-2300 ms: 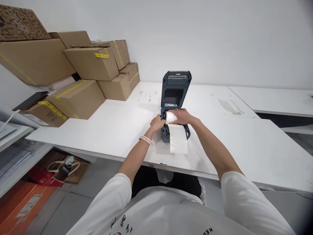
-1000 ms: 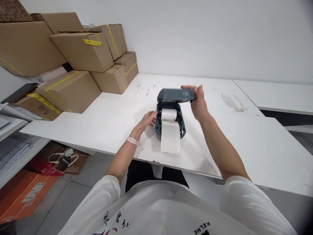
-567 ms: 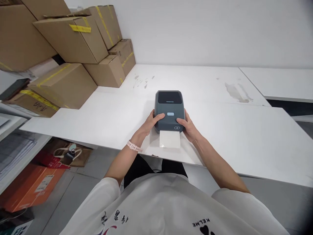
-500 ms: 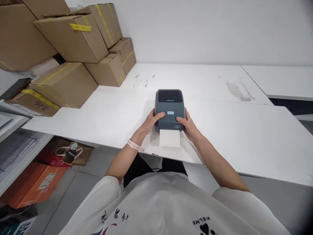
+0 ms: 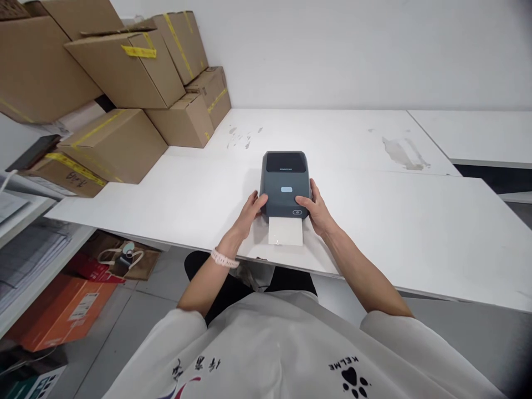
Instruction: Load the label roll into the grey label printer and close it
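A dark grey label printer [image 5: 285,192] stands on the white table in front of me, with a black window on its lid and a pale blue button. A blank white label [image 5: 285,231] sticks out of its front slot. My left hand [image 5: 249,213] holds the printer's left side, thumb on the top edge and fingers against the side. On the right side, my right hand [image 5: 318,210] grips the casing, its thumb resting on the top near the front logo. The fingers under each side are partly hidden.
Cardboard boxes [image 5: 124,69] with yellow tape are stacked at the table's left end. The white table [image 5: 394,221] has worn patches and meets a wall behind. A shelf [image 5: 45,238] with papers, an orange box [image 5: 68,310] and a paper bag [image 5: 141,257] lie at lower left.
My left thumb has drawn back from the printer's top to its left edge. The right hand keeps its hold. The printer appears slightly further left as the view shifts.
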{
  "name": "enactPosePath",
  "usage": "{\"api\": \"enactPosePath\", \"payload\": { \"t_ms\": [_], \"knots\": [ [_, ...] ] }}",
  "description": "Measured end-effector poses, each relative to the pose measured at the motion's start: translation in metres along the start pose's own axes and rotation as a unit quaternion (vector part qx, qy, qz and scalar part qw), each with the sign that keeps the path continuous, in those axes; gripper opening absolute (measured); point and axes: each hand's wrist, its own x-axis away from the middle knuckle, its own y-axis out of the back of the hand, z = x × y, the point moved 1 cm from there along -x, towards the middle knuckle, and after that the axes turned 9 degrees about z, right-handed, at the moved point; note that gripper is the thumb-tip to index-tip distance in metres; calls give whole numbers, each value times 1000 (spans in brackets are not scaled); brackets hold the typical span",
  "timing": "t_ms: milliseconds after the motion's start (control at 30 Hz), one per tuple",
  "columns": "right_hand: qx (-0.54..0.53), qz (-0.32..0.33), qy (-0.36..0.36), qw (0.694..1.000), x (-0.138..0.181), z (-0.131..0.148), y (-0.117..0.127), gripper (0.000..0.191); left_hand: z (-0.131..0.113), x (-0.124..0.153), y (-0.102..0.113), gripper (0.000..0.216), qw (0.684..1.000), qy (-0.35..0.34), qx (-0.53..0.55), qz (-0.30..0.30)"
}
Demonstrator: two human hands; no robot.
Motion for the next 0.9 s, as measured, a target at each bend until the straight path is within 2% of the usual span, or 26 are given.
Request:
{"api": "enactPosePath", "payload": {
  "t_ms": [100, 200, 267, 367, 467, 767, 900],
  "knots": [
    [-8, -3, -5, 1000, 0, -1, -1, 123, 19, 33, -1, 53, 995, 15, -34, -90],
    [-19, -15, -8, 1000, 2, 1, -3, 125, 27, 52, -15, 50, 998, 16, -56, -14],
    [-20, -22, -3, 1000, 2, 3, -4, 125, 28, 54, -28, 54, 998, 40, 1, 42],
    [-5, -17, -2, 1000, 3, 3, -5, 122, 27, 50, -44, 55, 986, 97, 111, 74],
    [-1, -14, -4, 1000, 3, 1, -4, 121, 27, 49, -49, 52, 982, 91, 153, 69],
    [-2, -11, -2, 1000, 1, -1, -3, 123, 33, 50, -54, 49, 992, 58, 108, 42],
    [-33, -26, -16, 999, 3, 3, -5, 128, 35, 54, -46, 49, 995, 39, 55, 77]
  ]
}}
